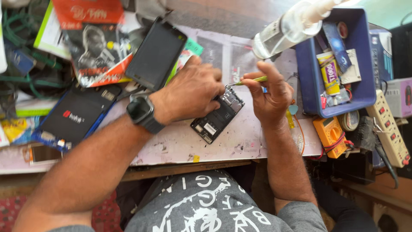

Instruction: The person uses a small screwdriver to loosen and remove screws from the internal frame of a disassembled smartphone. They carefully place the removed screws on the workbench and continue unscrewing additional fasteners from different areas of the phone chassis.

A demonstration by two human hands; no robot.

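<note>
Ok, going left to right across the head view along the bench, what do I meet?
Dark blue phone → wristwatch → left hand → opened phone → right hand holding a green tool → orange multimeter → power strip.

An opened black phone (216, 118) lies tilted on the worktable, circuit side up.

My workbench (240, 141): pale stained top, wooden front edge. Grey wall strip (223, 15) beyond. Red patterned floor covering (107, 217) below me. Bright daylight, soft shadows across bench.
</note>
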